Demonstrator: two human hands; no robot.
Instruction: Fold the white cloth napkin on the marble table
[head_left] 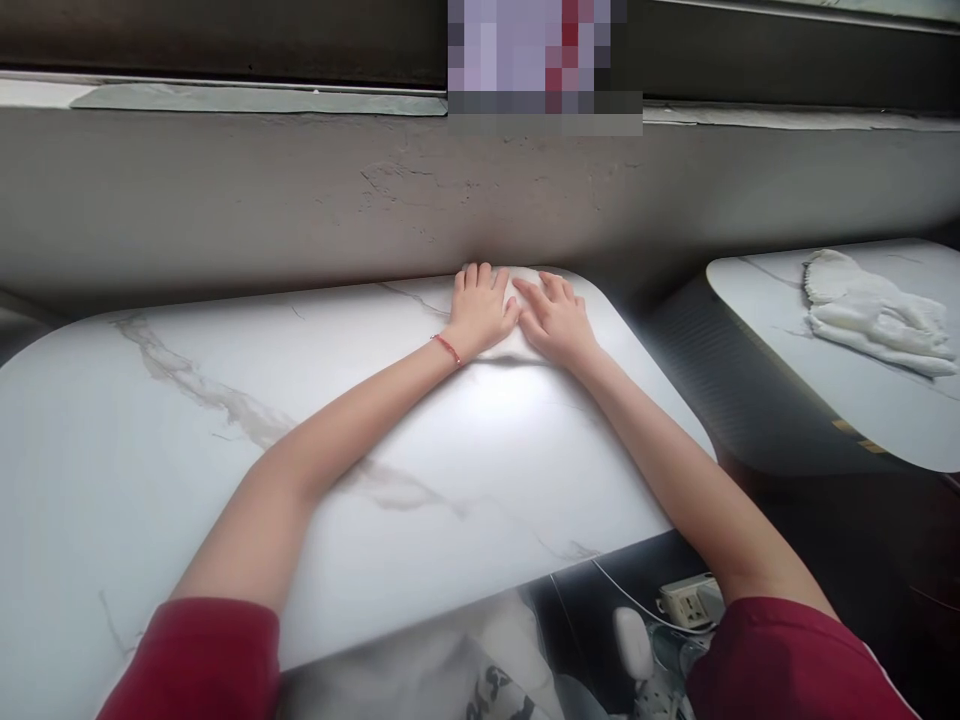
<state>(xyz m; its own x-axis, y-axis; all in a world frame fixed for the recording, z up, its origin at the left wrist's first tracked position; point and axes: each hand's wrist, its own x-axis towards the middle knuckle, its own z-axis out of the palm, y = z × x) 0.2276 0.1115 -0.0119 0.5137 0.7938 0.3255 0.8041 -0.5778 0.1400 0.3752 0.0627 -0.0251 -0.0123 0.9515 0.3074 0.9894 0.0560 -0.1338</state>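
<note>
A folded white cloth (514, 347) lies on the marble-patterned white table (420, 420), close to its far edge. Flat on the left part of the cloth rests my left hand (478, 315), fingers stretched toward the wall, a red string bracelet at the wrist. My right hand (559, 322) presses on the cloth's right side with fingers spread and slightly bent. The two thumbs come near each other over the cloth. Part of the cloth is hidden beneath both hands.
A grey wall (300, 200) stands directly behind the table. To the right, a second white table (765, 290) holds a crumpled white cloth (877, 315). Below the near edge are a power strip (686, 603), a white cable (637, 600) and a white rounded object (634, 642).
</note>
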